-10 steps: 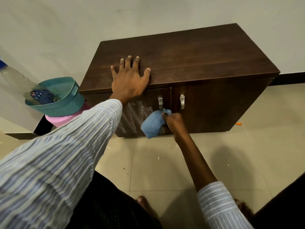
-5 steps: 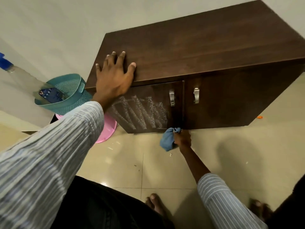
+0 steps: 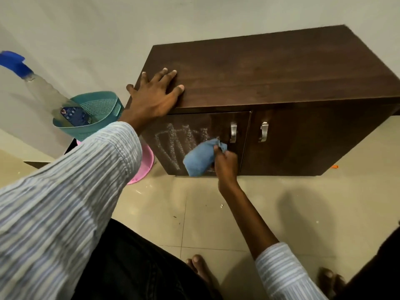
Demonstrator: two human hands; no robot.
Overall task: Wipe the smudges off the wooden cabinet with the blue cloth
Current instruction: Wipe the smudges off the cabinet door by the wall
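A dark wooden cabinet point(image 3: 270, 74) stands against the wall, with two doors and metal handles. White chalky smudges point(image 3: 173, 144) cover the left door. My right hand point(image 3: 226, 163) grips a bunched blue cloth point(image 3: 200, 156) and presses it against the lower right part of that door, over some of the smudges. My left hand point(image 3: 154, 98) lies flat, fingers spread, on the cabinet's top left front corner.
A teal basket point(image 3: 101, 109) holding a clear spray bottle point(image 3: 41, 87) with a blue top sits on a pink tub point(image 3: 144, 167) left of the cabinet. Beige floor tiles carry small crumbs. My bare feet point(image 3: 199, 269) are below. An orange scrap point(image 3: 335, 166) lies right.
My right hand with the cloth dropped to the door's bottom edge, then rose back onto the door over the smudges. The left hand stayed on the cabinet top. The view shifted.
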